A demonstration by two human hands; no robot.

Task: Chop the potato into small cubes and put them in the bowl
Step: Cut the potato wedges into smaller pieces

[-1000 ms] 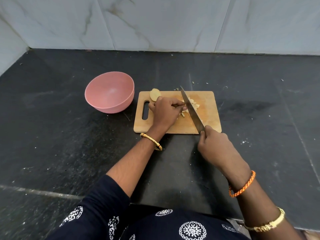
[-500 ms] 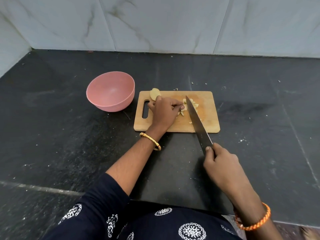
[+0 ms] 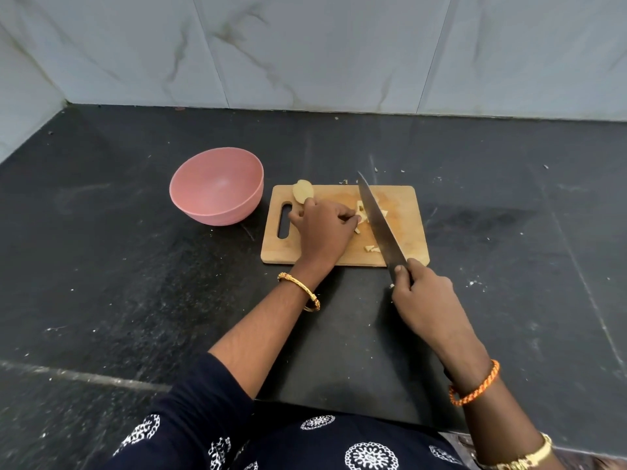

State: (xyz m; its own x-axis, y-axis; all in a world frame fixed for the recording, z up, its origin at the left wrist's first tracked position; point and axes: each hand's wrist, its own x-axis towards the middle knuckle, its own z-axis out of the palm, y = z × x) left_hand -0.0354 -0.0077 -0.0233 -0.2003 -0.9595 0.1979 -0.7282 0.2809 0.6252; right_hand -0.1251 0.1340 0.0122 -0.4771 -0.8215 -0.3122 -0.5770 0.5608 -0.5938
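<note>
Right hand [image 3: 422, 296], lower centre-right: wrapped round the handle of the knife [image 3: 380, 222], blade slanting up-left over the cutting board [image 3: 403, 228].
Left hand [image 3: 322, 225], centre: fingers curled, pinning potato strips [image 3: 361, 212] beside the blade.
Loose cubes [image 3: 371, 248] near the board's lower edge.
Uncut potato piece [image 3: 303, 191], board's upper left corner.
Bowl [image 3: 217, 188], left of the board, seemingly unfilled.
Step, as judged: dicing under way; next, crosswise cuts clear of fingertips.

The bench [image 3: 101, 252] is dark stone with pale specks and small crumbs (a thin light seam crosses its near left part). Behind it stands a wall [image 3: 305, 45] of large white tiles with grey marble veins.
</note>
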